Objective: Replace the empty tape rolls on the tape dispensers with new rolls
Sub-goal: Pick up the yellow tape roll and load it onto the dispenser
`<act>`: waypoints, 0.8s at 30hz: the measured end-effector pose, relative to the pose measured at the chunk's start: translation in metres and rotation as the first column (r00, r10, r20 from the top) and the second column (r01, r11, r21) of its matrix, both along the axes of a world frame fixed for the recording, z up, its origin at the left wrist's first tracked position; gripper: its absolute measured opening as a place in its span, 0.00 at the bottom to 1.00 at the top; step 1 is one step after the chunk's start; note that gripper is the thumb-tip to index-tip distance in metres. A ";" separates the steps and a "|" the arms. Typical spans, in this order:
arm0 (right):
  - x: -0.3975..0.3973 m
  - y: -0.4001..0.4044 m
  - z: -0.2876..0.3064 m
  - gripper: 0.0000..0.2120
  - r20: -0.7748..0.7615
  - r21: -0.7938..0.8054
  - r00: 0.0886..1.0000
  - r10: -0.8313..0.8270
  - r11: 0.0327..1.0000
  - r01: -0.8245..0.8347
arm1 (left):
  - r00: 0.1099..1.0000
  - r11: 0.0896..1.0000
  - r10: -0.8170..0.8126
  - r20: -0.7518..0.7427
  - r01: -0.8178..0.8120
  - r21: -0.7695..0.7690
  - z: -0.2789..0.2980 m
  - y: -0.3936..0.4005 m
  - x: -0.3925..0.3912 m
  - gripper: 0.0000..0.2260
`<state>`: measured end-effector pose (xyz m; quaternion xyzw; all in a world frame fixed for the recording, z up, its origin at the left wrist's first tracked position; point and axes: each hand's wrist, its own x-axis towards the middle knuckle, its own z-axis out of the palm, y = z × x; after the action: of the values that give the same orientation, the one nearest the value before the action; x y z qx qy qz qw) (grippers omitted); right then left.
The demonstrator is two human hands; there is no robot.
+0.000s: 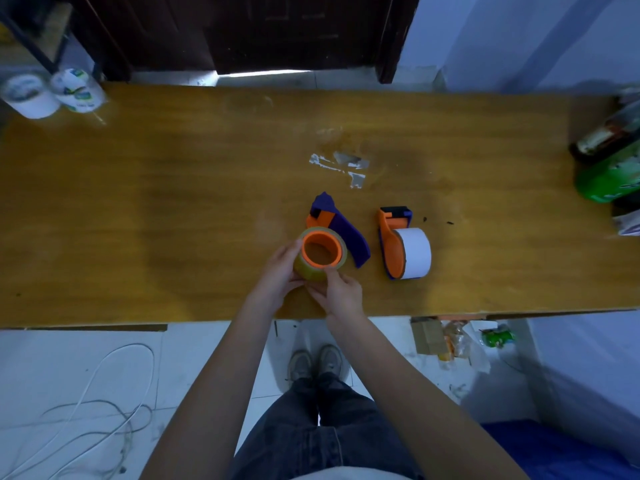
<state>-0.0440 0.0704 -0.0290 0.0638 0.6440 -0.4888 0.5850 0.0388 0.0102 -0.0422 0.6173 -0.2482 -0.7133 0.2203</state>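
Note:
A blue and orange tape dispenser [341,228] lies on its side near the table's front middle. Its orange hub carries a clear yellowish tape roll [313,270]. My left hand [282,275] grips the roll's left side and my right hand [341,292] pinches its near edge. To the right a second dispenser [393,237] stands on the wooden table [173,202], loaded with a white tape roll [415,252].
Two white tape rolls [52,93] sit at the far left corner. Bottles and a green packet [611,161] crowd the right end. Torn tape scraps [341,166] stick to the table's middle. White cable [90,410] and litter lie on the floor.

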 end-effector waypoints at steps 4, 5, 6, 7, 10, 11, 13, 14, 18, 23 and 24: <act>0.002 -0.003 0.004 0.16 0.025 0.035 0.998 0.060 0.997 -0.061 | 0.993 0.995 -0.078 0.091 0.084 -0.059 -0.001 -0.005 0.002 0.21; 0.001 -0.003 0.007 0.16 -0.017 0.073 0.989 0.147 0.987 -0.145 | 0.991 0.993 -0.086 0.103 0.093 -0.066 0.000 -0.006 0.003 0.22; -0.001 -0.002 0.009 0.15 -0.123 0.115 0.953 0.278 0.958 -0.264 | 0.989 0.993 -0.091 0.114 0.099 -0.069 0.001 -0.007 0.003 0.23; -0.004 0.000 0.010 0.12 -0.312 0.157 0.859 0.406 0.914 -0.375 | 0.987 0.992 -0.093 0.128 0.103 -0.069 0.002 -0.008 0.003 0.24; -0.024 0.001 0.022 0.10 -0.848 0.256 0.321 0.421 0.857 -0.448 | 0.985 0.994 -0.080 0.150 0.091 -0.066 0.004 -0.011 0.002 0.24; -0.032 -0.004 0.029 0.13 -0.902 0.262 0.205 0.381 0.857 -0.443 | 0.985 0.994 -0.076 0.154 0.087 -0.061 0.005 -0.012 0.002 0.24; -0.047 -0.021 0.029 0.18 -0.906 0.344 0.054 0.420 0.804 -0.485 | 0.985 0.995 -0.073 0.156 0.082 -0.050 0.007 -0.012 0.001 0.24; -0.052 -0.031 0.025 0.21 -0.866 0.431 -0.006 0.500 0.740 -0.516 | 0.985 0.996 -0.072 0.156 0.080 -0.046 0.008 -0.012 0.000 0.25; -0.056 -0.056 0.010 0.29 -0.622 0.616 -0.011 0.783 0.481 -0.624 | 0.985 0.996 -0.075 0.157 0.081 -0.033 0.012 -0.012 0.001 0.25; -0.051 -0.059 0.001 0.24 -0.595 0.493 0.205 0.777 0.555 -0.670 | 0.962 0.976 -0.165 0.218 0.192 -0.106 0.024 -0.013 -0.002 0.24; -0.051 -0.059 -0.001 0.20 -0.590 0.460 0.267 0.762 0.589 -0.665 | 0.949 0.966 -0.190 0.251 0.226 -0.123 0.028 -0.013 -0.004 0.25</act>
<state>-0.0951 0.0114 -0.0298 -0.4019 0.8064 -0.1121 0.4190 0.0349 -0.0030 -0.0145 0.6501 -0.3895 -0.6330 0.1581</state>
